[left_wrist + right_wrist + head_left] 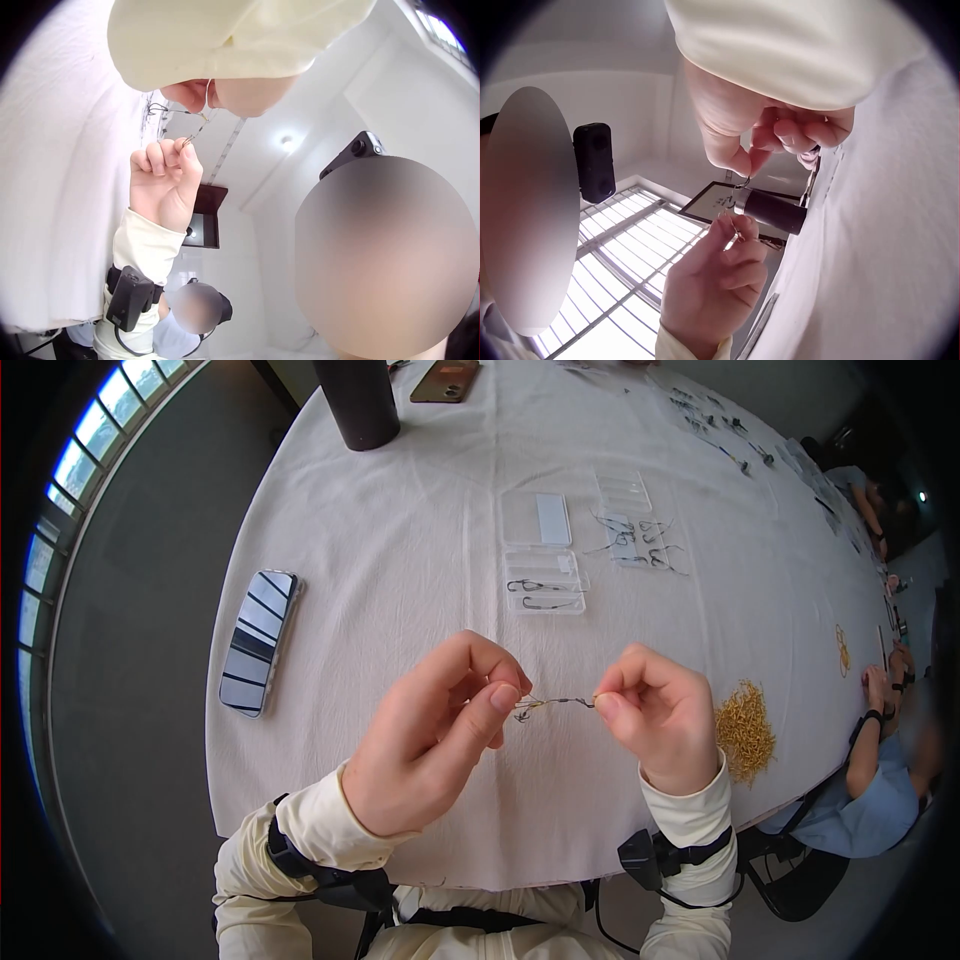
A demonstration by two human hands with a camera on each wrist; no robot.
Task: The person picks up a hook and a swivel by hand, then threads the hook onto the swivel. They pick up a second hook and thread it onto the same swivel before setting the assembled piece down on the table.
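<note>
A short fishing rig (562, 701), with dark links and a yellowish bit, runs between my two hands over the table. My left hand (430, 732) pinches its left end between thumb and forefinger. Thin wire or line and small dark hooks (522, 715) stick out beside those fingertips. The rig's other end is pinched by my right hand (668, 718), the remaining fingers curled in. In the left wrist view the right hand (161, 184) holds its end below the left fingers. The right wrist view shows the left hand (716, 281) with thumb and fingertip together.
Beyond my hands lie two open clear boxes, one (575, 606) with dark fish hooks and another (640, 565) with hooks on lines. A heap of small gold metal pieces (745, 735) is at right. Phones (260, 645) and a dark tumbler (358, 405) stand left and back. People sit at right.
</note>
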